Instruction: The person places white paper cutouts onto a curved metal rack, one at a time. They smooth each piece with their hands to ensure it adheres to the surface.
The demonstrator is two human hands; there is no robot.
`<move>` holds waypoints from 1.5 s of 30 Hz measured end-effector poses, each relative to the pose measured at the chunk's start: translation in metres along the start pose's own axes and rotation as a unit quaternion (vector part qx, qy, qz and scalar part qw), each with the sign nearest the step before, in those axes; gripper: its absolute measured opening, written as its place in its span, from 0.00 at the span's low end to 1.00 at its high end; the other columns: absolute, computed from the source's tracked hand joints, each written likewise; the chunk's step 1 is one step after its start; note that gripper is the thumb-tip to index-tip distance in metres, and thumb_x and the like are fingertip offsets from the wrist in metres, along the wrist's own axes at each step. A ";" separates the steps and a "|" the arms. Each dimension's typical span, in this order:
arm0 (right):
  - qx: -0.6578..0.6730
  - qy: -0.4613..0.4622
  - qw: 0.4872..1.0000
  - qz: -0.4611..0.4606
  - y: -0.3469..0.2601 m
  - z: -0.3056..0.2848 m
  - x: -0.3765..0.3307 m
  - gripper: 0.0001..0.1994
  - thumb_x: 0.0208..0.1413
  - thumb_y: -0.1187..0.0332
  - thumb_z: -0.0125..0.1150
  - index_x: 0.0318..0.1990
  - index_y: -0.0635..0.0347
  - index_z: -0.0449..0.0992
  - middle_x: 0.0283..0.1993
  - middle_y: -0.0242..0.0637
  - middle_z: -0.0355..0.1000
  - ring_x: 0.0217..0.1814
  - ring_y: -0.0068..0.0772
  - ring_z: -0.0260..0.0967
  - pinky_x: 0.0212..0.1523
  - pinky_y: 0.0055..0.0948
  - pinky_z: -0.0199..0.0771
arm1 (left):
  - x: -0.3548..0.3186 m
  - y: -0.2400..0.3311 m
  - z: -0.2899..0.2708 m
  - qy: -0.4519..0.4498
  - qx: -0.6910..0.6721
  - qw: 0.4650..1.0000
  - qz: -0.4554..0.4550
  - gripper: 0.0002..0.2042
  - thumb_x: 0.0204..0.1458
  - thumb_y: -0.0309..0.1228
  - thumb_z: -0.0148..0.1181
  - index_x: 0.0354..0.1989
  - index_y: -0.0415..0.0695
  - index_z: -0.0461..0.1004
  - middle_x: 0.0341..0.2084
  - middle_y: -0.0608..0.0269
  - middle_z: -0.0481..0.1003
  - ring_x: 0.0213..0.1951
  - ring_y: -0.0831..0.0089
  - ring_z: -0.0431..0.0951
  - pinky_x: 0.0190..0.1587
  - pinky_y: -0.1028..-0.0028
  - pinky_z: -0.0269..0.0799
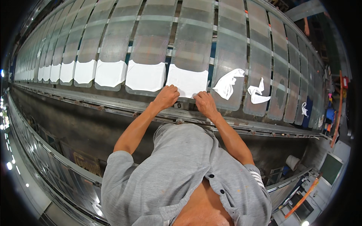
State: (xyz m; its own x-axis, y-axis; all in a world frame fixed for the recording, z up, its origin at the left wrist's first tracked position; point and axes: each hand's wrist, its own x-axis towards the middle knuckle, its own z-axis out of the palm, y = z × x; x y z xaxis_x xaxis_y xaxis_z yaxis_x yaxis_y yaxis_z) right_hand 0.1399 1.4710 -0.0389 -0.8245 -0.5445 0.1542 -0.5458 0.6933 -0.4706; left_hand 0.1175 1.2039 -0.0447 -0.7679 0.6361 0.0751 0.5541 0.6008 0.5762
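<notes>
A white cut piece of fabric [188, 80] lies spread over the near end of a long grey printing board [191, 34]. At its near left corner, the fingers of my left hand [167, 96] are curled closed on the edge. My right hand [205, 103] grips the near right corner, thumb and fingers pressed together. Between both hands the cloth looks flat and smooth. Just left of it, another white fabric piece [145, 76] lies flat on the neighbouring board. On the board to the right rests a crumpled white fabric piece [227, 85].
Several more boards with flat white pieces [110, 74] run off to the left. Farther right lie another crumpled piece [258, 92] and a dark blue cloth [308, 111]. A metal rail [124, 109] runs along the near side of the boards.
</notes>
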 end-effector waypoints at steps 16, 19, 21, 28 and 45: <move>0.059 0.059 0.989 0.119 -0.039 0.034 -0.058 0.13 0.52 0.72 0.61 0.45 0.65 0.74 0.47 0.50 0.72 0.48 0.54 0.70 0.49 0.47 0.73 | 0.042 0.009 0.051 0.062 0.105 0.988 -0.098 0.44 0.59 0.63 0.47 0.74 0.39 0.54 0.76 0.55 0.50 0.77 0.56 0.45 0.74 0.40 0.32; 0.051 0.130 0.981 0.136 -0.030 0.023 -0.079 0.14 0.51 0.75 0.65 0.46 0.64 0.76 0.51 0.49 0.73 0.54 0.54 0.70 0.55 0.43 0.74 | 0.051 0.024 0.060 0.033 0.109 0.982 -0.152 0.48 0.57 0.62 0.51 0.73 0.32 0.51 0.76 0.48 0.47 0.78 0.54 0.41 0.73 0.38 0.26; 0.059 0.158 0.973 0.161 -0.028 -0.004 -0.080 0.11 0.52 0.75 0.65 0.44 0.64 0.77 0.49 0.46 0.73 0.51 0.50 0.71 0.52 0.41 0.74 | 0.070 0.046 0.062 0.042 0.130 0.981 -0.137 0.50 0.56 0.62 0.53 0.73 0.30 0.51 0.76 0.44 0.47 0.77 0.52 0.41 0.73 0.37 0.26; 0.066 0.191 0.968 0.145 -0.021 -0.026 -0.060 0.08 0.55 0.74 0.63 0.42 0.62 0.78 0.43 0.42 0.74 0.45 0.49 0.72 0.46 0.40 0.75 | 0.091 0.071 0.091 0.007 0.171 0.984 -0.042 0.50 0.55 0.64 0.52 0.73 0.31 0.52 0.75 0.46 0.49 0.77 0.53 0.42 0.73 0.37 0.31; 0.096 0.182 0.951 0.229 0.030 0.005 -0.072 0.07 0.62 0.73 0.57 0.38 0.68 0.76 0.37 0.48 0.72 0.41 0.53 0.69 0.44 0.45 0.69 | 0.058 0.008 0.069 0.122 0.140 0.957 -0.222 0.52 0.53 0.66 0.52 0.73 0.32 0.51 0.76 0.46 0.47 0.77 0.53 0.41 0.74 0.42 0.32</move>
State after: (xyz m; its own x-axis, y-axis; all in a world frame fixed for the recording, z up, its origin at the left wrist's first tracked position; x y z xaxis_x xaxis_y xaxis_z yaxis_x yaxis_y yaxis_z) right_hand 0.1838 1.5286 -0.0680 -0.9855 0.0179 0.1687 -0.1081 0.7002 -0.7057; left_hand 0.0994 1.2794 -0.0915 -0.9808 0.1772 0.0810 0.1945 0.9138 0.3565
